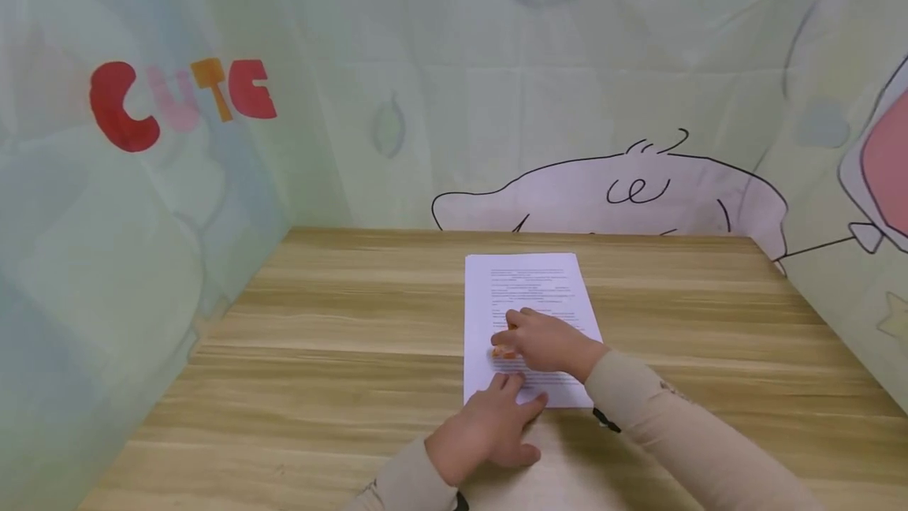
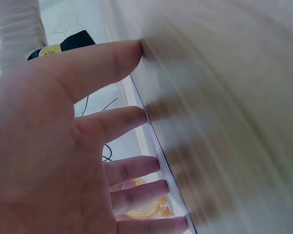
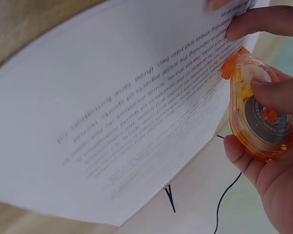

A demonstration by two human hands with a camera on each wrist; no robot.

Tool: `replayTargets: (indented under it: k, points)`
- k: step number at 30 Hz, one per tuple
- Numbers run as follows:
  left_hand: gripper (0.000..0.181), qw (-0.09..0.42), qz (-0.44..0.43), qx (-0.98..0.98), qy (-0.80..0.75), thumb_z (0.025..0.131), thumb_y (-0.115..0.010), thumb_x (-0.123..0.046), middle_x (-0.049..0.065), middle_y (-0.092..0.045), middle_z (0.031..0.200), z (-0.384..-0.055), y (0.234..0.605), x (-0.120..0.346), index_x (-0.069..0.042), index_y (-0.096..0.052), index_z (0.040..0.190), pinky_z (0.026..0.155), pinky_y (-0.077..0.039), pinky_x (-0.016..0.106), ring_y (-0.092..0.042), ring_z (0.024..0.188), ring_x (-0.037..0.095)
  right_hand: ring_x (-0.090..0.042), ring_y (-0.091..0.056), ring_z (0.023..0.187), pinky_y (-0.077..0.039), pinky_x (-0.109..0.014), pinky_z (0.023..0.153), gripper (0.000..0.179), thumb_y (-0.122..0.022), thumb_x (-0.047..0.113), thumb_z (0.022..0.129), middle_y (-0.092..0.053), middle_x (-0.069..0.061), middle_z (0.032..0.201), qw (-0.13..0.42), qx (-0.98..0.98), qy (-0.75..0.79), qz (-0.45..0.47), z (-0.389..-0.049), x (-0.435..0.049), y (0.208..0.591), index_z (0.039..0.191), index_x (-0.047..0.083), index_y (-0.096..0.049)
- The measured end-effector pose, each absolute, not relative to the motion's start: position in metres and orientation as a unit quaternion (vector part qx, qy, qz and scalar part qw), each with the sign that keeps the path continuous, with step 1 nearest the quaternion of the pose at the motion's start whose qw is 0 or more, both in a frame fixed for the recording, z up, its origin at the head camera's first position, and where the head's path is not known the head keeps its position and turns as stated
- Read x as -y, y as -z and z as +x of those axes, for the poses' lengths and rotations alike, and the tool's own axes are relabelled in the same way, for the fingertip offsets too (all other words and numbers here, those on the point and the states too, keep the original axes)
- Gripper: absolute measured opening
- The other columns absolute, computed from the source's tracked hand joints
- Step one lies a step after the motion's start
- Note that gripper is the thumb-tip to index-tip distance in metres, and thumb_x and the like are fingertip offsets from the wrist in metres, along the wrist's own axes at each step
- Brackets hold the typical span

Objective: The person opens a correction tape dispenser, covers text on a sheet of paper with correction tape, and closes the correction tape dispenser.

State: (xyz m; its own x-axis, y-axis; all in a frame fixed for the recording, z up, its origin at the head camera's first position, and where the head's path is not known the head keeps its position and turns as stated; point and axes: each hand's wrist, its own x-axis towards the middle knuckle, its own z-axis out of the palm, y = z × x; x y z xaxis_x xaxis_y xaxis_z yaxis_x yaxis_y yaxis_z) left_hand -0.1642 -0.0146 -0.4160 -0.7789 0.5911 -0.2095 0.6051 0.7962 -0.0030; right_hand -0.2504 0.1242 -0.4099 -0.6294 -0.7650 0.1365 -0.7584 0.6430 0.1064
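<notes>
Printed paper (image 1: 482,278) lies on the wooden table, its lines of text running across it. An orange, see-through correction tape (image 3: 244,127) is held between the thumb and fingers of my right hand (image 1: 549,341). Its orange tip meets the sheet at the printed lines in the right wrist view. Below it, my left hand (image 1: 493,426) rests with spread fingers on the sheet's lower left part. The left wrist view shows those fingertips (image 2: 136,115) down on the surface, with nothing gripped.
The wood-grain table (image 1: 319,353) stretches out on both sides of the paper. Behind and beside it hang pale cloth walls (image 1: 340,101) with cartoon drawings and the coloured word "CUTE" (image 1: 244,89).
</notes>
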Motion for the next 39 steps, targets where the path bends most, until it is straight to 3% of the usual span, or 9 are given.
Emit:
replayTargets:
  k: [6, 14, 26, 33, 39]
  points:
    - [0.063, 0.1, 0.318, -0.942, 0.038, 0.077, -0.06, -0.055, 0.003, -0.038, 0.14, -0.162, 0.415, 0.014, -0.038, -0.043, 0.135, 0.078, -0.049, 0.036, -0.035, 0.125, 0.021, -0.016, -0.052, 0.077, -0.051, -0.028, 0.07, 0.035, -0.061, 0.0, 0.08, -0.055, -0.002, 0.092, 0.06, 0.903, 0.04, 0.423, -0.25, -0.123, 0.406, 0.107, 0.022, -0.066]
    - [0.062, 0.089, 0.321, -0.942, 0.048, 0.077, -0.06, -0.056, 0.003, -0.04, 0.137, -0.16, 0.413, 0.012, -0.038, -0.044, 0.134, 0.074, -0.049, 0.033, -0.036, 0.123, 0.019, -0.016, -0.052, 0.075, -0.051, -0.028, 0.067, 0.029, -0.064, 0.006, 0.082, -0.054, -0.002, 0.09, 0.081, 0.898, 0.038, 0.43, -0.248, -0.129, 0.409, 0.106, 0.022, -0.065]
    - [0.064, 0.106, 0.318, -0.941, 0.039, 0.077, -0.061, -0.055, 0.004, -0.038, 0.141, -0.161, 0.411, 0.012, -0.038, -0.042, 0.136, 0.079, -0.049, 0.035, -0.036, 0.126, 0.021, -0.017, -0.051, 0.078, -0.05, -0.031, 0.068, 0.028, -0.062, 0.01, 0.084, -0.051, -0.003, 0.091, 0.036, 0.917, 0.042, 0.395, -0.242, -0.155, 0.404, 0.11, 0.022, -0.063]
    - [0.065, 0.116, 0.316, -0.941, 0.031, 0.077, -0.061, -0.054, 0.005, -0.037, 0.143, -0.163, 0.413, 0.013, -0.037, -0.041, 0.137, 0.083, -0.048, 0.037, -0.035, 0.128, 0.023, -0.018, -0.05, 0.075, -0.047, -0.03, 0.069, 0.027, -0.06, 0.011, 0.086, -0.051, -0.003, 0.089, 0.048, 0.915, 0.045, 0.398, -0.241, -0.169, 0.407, 0.111, 0.021, -0.064]
    - [0.064, 0.127, 0.309, -0.942, 0.022, 0.078, -0.061, -0.053, 0.005, -0.036, 0.144, -0.165, 0.414, 0.013, -0.038, -0.041, 0.137, 0.085, -0.048, 0.038, -0.035, 0.128, 0.023, -0.013, -0.046, 0.071, -0.043, -0.025, 0.065, 0.029, -0.06, 0.005, 0.084, -0.05, 0.0, 0.084, 0.096, 0.912, -0.036, 0.398, -0.248, -0.18, 0.409, 0.11, 0.019, -0.065]
